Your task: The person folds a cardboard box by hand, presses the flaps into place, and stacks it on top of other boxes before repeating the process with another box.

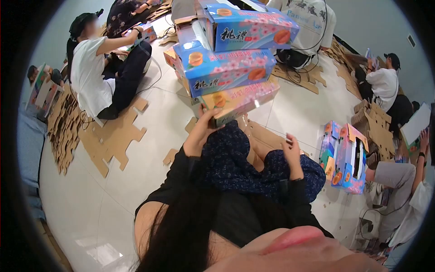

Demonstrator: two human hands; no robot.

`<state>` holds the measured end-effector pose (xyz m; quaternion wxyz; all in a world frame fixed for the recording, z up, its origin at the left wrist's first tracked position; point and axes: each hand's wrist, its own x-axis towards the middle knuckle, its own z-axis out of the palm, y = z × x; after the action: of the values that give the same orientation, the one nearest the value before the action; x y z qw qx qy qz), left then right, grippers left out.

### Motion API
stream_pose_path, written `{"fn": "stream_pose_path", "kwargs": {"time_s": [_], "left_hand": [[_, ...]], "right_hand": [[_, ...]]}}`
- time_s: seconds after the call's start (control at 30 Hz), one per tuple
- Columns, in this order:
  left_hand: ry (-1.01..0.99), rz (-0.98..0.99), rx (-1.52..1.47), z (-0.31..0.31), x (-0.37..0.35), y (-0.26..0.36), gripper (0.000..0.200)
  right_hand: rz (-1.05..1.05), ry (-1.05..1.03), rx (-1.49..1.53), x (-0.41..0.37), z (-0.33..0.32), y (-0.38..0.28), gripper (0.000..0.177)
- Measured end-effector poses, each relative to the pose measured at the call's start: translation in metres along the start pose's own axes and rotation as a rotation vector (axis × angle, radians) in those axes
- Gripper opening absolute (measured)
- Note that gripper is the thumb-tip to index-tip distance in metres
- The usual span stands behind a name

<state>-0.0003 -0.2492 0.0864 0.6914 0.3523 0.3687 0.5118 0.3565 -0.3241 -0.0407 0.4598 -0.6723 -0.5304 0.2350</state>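
A stack of printed fruit boxes rises in front of me, with a blue box point(253, 31) on top and another blue box point(226, 68) under it. Beneath them is a pink and yellow box point(244, 100), tilted. My left hand point(202, 131) is at the near left end of this lowest box, its fingers against the side. My right hand point(292, 155) is raised above my right knee, apart from the boxes, fingers spread and nothing in them.
Flat cardboard pieces point(113, 136) lie on the tiled floor at left, beside a seated person point(90, 68). Two printed boxes point(351, 158) stand at right near stacked cardboard point(376, 127). Other people sit around, with cables on the floor.
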Motion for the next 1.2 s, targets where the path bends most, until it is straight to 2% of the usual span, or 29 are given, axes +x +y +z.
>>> {"fn": "stream_pose_path", "kwargs": {"time_s": [0.03,0.07,0.13,0.23,0.3,0.33,0.47,0.57,0.7,0.73,0.83,0.93,1.03,1.13,1.2], "left_hand": [[-0.004,-0.017,-0.016,-0.007,-0.010,0.001,0.069],[-0.024,-0.033,-0.037,-0.015,-0.017,0.002,0.081],[-0.042,-0.017,0.035,-0.025,-0.031,0.003,0.074],[-0.035,-0.055,0.061,-0.044,-0.047,-0.004,0.075],[-0.034,-0.045,0.082,-0.049,-0.054,-0.004,0.077],[-0.069,-0.068,-0.072,-0.052,-0.053,-0.003,0.086],[-0.100,-0.045,0.022,-0.064,-0.051,-0.008,0.093],[-0.136,0.004,0.141,-0.078,-0.046,-0.019,0.096],[-0.188,-0.007,0.174,-0.084,-0.042,-0.023,0.097],[-0.193,0.005,0.176,-0.087,-0.040,-0.025,0.097],[-0.225,-0.002,0.185,-0.100,-0.035,-0.033,0.096],[-0.217,-0.005,0.180,-0.104,-0.033,-0.039,0.095],[-0.185,-0.041,0.182,-0.106,-0.030,-0.043,0.094],[-0.150,-0.042,0.134,-0.113,-0.030,-0.052,0.090],[-0.123,-0.067,0.107,-0.122,-0.032,-0.055,0.087]], "right_hand": [[0.033,0.002,0.123,0.013,-0.003,0.001,0.042],[0.125,-0.021,0.241,0.026,-0.008,0.002,0.043],[0.313,-0.071,0.476,0.044,-0.021,-0.031,0.046],[0.320,-0.200,0.760,0.059,-0.025,-0.070,0.056],[0.249,-0.298,0.890,0.069,-0.021,-0.092,0.067],[0.226,-0.342,0.995,0.075,-0.021,-0.104,0.070],[0.184,-0.486,1.322,0.086,-0.021,-0.153,0.081],[0.164,-0.572,1.365,0.096,-0.023,-0.160,0.084],[0.168,-0.486,1.271,0.085,-0.033,-0.191,0.086],[0.153,-0.566,1.317,0.084,-0.036,-0.187,0.086],[0.128,-0.585,1.163,0.083,-0.043,-0.188,0.080],[0.134,-0.540,1.115,0.086,-0.046,-0.187,0.076],[0.167,-0.467,1.220,0.074,-0.052,-0.184,0.072],[0.210,-0.337,1.342,0.060,-0.066,-0.168,0.075],[0.170,-0.314,1.389,0.053,-0.082,-0.151,0.076]]}}
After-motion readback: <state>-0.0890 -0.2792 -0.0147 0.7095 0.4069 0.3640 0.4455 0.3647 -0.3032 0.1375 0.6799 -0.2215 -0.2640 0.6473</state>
